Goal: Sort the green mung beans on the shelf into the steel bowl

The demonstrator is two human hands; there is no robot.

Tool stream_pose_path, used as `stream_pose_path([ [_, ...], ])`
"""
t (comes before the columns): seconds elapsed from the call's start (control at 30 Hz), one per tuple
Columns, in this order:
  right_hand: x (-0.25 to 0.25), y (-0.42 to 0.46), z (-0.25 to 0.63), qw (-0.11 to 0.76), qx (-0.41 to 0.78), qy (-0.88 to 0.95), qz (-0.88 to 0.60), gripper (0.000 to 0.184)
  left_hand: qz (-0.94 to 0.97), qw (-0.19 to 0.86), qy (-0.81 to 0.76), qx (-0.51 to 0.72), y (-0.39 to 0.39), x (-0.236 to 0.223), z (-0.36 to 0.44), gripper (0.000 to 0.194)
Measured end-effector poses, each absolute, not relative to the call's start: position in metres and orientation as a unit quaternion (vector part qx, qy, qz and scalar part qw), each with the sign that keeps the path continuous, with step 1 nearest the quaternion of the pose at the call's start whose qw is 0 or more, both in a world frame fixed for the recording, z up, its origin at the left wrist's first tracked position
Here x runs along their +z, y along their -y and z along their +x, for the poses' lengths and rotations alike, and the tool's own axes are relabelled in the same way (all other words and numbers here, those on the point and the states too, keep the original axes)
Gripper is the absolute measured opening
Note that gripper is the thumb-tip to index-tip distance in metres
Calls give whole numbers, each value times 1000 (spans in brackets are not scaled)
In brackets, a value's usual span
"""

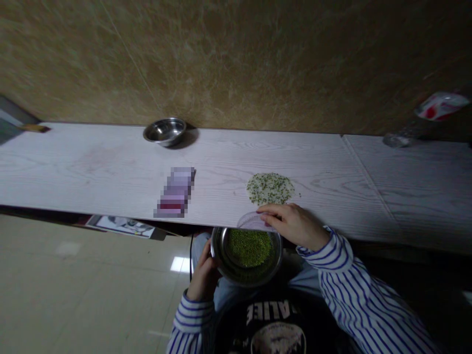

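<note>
My left hand [204, 273] is closed on the left rim of a steel bowl [246, 280] over my lap, just below the table's front edge. Small green beans [251, 248], looking like mung beans, lie in it. My right hand [298, 225] pinches a clear, round plastic lid [250, 220] between thumb and fingers. The lid lies at the table edge above the bowl. Right behind it, a thin round patch of green beans mixed with white grains [271, 188] is spread on the table. A few stray beans lie to its right.
A second steel bowl [165, 132] stands near the wall at back left. A blurred-out phone-like rectangle [176, 192] lies left of the patch. A clear bottle with a red and white label [435, 109] stands far right. Below the table's left edge sits an open drawer [121, 226].
</note>
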State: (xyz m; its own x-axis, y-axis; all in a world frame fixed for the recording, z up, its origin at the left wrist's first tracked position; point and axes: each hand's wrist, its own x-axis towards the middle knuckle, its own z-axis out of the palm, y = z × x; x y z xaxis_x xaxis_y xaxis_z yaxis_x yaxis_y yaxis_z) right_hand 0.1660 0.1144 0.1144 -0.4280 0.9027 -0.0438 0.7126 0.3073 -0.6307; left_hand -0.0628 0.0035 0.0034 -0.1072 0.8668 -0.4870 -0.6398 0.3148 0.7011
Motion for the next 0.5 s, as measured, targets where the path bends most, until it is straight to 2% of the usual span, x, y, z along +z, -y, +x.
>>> stream_pose_path([
  [0.13,109,-108,172,193,305,780,-512,23,127,674,-479,548,2,2,-55,62],
  [0.23,104,-104,183,254,315,748,-526,25,127,679,-499,523,10,0,-48,61],
  [0.33,99,-100,199,316,307,718,-538,28,102,666,-520,526,17,-3,-43,71],
  [0.5,92,-92,223,373,295,678,-560,28,101,673,-516,520,26,-11,-35,79],
])
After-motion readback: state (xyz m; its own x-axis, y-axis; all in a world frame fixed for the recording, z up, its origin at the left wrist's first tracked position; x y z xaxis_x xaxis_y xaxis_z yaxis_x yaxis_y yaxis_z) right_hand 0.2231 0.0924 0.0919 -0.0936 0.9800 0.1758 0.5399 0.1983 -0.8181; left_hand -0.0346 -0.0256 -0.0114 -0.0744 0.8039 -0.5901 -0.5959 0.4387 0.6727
